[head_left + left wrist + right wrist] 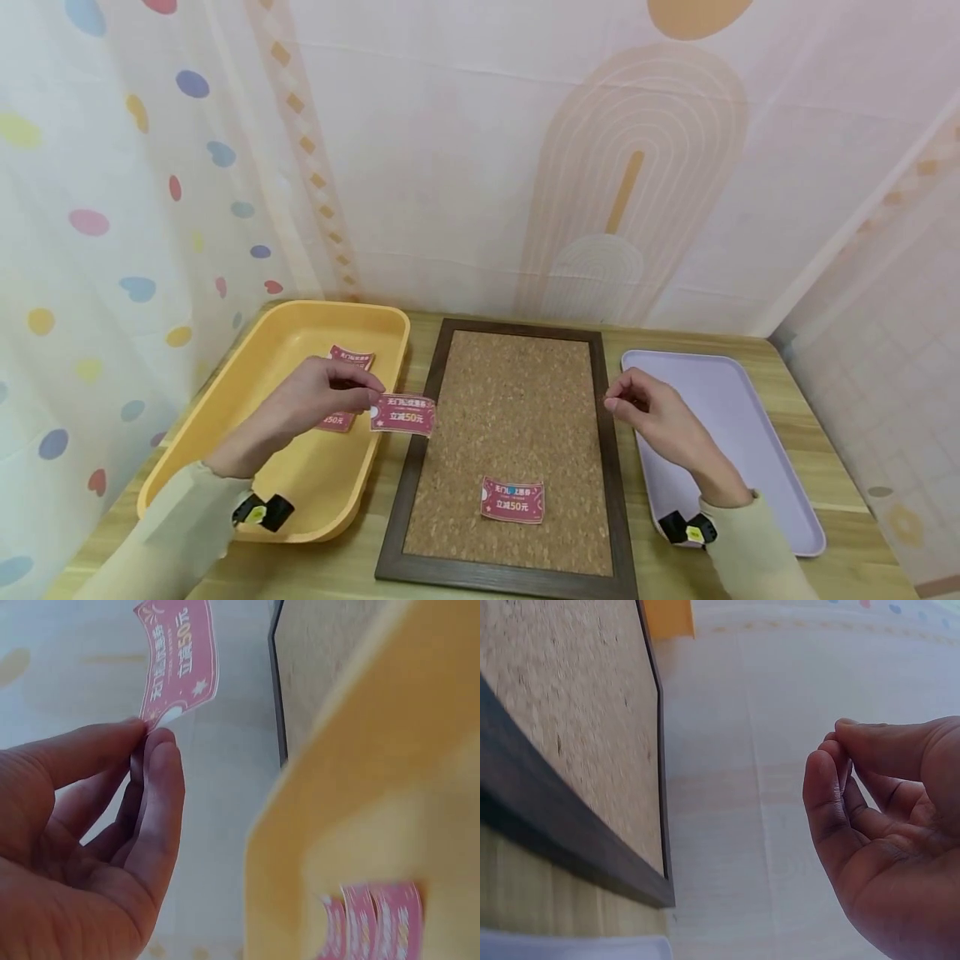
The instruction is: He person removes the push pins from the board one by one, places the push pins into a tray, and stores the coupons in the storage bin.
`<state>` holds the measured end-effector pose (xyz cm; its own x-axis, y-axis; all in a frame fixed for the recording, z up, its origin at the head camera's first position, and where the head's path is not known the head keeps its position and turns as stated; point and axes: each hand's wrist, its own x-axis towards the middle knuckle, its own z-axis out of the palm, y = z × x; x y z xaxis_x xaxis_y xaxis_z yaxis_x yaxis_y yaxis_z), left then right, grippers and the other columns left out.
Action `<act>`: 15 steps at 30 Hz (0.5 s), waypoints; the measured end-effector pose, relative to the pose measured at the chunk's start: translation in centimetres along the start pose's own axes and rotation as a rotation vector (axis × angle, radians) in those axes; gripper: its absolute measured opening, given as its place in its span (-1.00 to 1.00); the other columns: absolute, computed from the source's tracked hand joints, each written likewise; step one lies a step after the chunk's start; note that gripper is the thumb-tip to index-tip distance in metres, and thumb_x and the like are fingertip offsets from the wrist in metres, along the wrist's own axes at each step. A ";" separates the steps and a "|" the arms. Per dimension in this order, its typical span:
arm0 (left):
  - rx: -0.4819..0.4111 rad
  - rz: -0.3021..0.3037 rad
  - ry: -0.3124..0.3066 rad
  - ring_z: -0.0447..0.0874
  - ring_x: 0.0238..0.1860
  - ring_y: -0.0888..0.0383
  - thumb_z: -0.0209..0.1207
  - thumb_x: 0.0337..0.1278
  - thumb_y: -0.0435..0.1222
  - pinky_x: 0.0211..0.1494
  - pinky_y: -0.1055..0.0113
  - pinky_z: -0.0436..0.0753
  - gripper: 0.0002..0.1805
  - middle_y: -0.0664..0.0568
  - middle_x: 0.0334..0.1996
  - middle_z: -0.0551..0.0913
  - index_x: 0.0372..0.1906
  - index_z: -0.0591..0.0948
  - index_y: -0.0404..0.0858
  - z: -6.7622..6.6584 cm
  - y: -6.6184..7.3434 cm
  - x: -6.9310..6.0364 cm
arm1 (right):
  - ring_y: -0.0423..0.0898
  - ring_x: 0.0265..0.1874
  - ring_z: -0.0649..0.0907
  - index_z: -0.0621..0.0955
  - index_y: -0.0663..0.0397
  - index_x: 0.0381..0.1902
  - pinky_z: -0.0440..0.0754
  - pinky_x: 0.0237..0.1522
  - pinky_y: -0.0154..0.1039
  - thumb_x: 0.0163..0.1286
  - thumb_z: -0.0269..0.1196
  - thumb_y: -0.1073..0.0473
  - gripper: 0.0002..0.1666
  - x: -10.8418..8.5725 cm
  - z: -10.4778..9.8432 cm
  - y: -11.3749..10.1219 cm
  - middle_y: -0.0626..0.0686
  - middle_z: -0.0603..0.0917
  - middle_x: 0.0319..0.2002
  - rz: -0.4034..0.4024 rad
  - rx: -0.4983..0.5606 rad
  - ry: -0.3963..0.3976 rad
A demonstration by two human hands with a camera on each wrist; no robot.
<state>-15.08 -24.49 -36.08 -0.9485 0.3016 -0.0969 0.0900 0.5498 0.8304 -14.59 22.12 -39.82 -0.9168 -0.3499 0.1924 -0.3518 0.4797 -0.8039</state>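
Note:
A pink coupon (402, 415) with white and yellow print is pinched by its left end in my left hand (330, 392), between thumb and fingertips. In the left wrist view the coupon (180, 656) bends slightly. My right hand (660, 417) hovers over the right frame edge of the cork board (517, 400). Its thumb meets its curled fingertips (821, 769); nothing shows between them, though something tiny could be hidden. Another pink coupon (512, 502) lies low on the cork, a small blue dot at its upper middle.
At left stands a deep yellow tray (300, 508) with several pink coupons (397, 919) in it. A shallow lilac tray (720, 417) lies at right on the wooden table (832, 442). A patterned curtain (450, 167) hangs behind and around.

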 end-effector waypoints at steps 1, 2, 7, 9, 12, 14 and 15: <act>-0.012 -0.012 -0.007 0.63 -0.26 0.14 0.38 0.28 -0.27 -0.28 0.28 0.69 -0.81 -0.04 -0.22 0.76 -0.11 0.79 -0.30 -0.4 -0.3 -0.1 | -0.21 -0.48 0.46 0.60 0.16 -0.19 0.44 -0.43 -0.31 0.49 0.29 0.31 -0.96 -0.1 -0.2 0.1 -0.04 0.53 -0.43 -0.005 0.001 0.010; -0.022 -0.019 -0.012 0.63 -0.23 0.15 0.37 0.28 -0.28 -0.24 0.28 0.69 -0.79 -0.05 -0.20 0.76 -0.09 0.78 -0.33 -0.8 -0.7 -0.1 | -0.22 -0.48 0.46 0.60 0.16 -0.20 0.44 -0.44 -0.31 0.49 0.28 0.32 -0.96 -0.1 -0.4 0.2 -0.04 0.54 -0.43 -0.011 -0.003 0.019; -0.066 -0.040 -0.051 0.64 -0.22 0.20 0.34 0.31 -0.33 -0.19 0.30 0.69 -0.74 -0.06 -0.17 0.76 -0.02 0.76 -0.42 -2.5 -2.7 -0.2 | -0.23 -0.49 0.48 0.62 0.15 -0.21 0.46 -0.45 -0.31 0.49 0.29 0.32 -0.97 -0.4 -1.3 1.0 0.00 0.58 -0.43 -0.014 -0.022 0.049; -0.073 -0.040 -0.069 0.65 -0.24 0.20 0.33 0.31 -0.33 -0.18 0.28 0.68 -0.74 -0.06 -0.20 0.76 -0.02 0.75 -0.44 -3.0 -3.4 -0.2 | -0.22 -0.48 0.50 0.62 0.18 -0.20 0.48 -0.44 -0.31 0.49 0.29 0.30 -0.96 -0.6 -1.7 1.4 0.03 0.60 -0.41 -0.003 -0.029 0.055; -0.086 -0.047 -0.099 0.66 -0.28 0.16 0.32 0.33 -0.33 -0.21 0.25 0.69 -0.74 -0.08 -0.25 0.75 -0.04 0.74 -0.46 -3.8 -4.4 -0.3 | -0.17 -0.47 0.54 0.63 0.22 -0.20 0.49 -0.44 -0.31 0.49 0.29 0.29 -0.93 -0.9 -2.1 1.9 0.03 0.61 -0.41 0.006 -0.043 0.071; -0.096 -0.043 -0.115 0.68 -0.29 0.13 0.31 0.34 -0.34 -0.22 0.24 0.71 -0.75 -0.09 -0.26 0.74 -0.05 0.73 -0.49 -4.3 -5.0 -0.4 | -0.17 -0.47 0.54 0.63 0.23 -0.20 0.49 -0.45 -0.31 0.48 0.30 0.29 -0.93 -1.1 -2.4 2.1 0.03 0.61 -0.42 0.002 -0.050 0.083; -0.107 -0.047 -0.122 0.70 -0.29 0.13 0.31 0.34 -0.35 -0.22 0.24 0.72 -0.75 -0.09 -0.26 0.75 -0.05 0.73 -0.50 -4.5 -5.3 -0.4 | -0.18 -0.47 0.54 0.63 0.23 -0.20 0.49 -0.45 -0.31 0.48 0.31 0.30 -0.93 -1.2 -2.6 2.2 0.02 0.61 -0.42 -0.002 -0.053 0.090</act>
<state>-16.55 -31.06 -37.99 -0.9063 0.3734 -0.1977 0.0072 0.4816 0.8764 -14.77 25.67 -40.39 -0.9287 -0.2780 0.2454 -0.3605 0.5217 -0.7732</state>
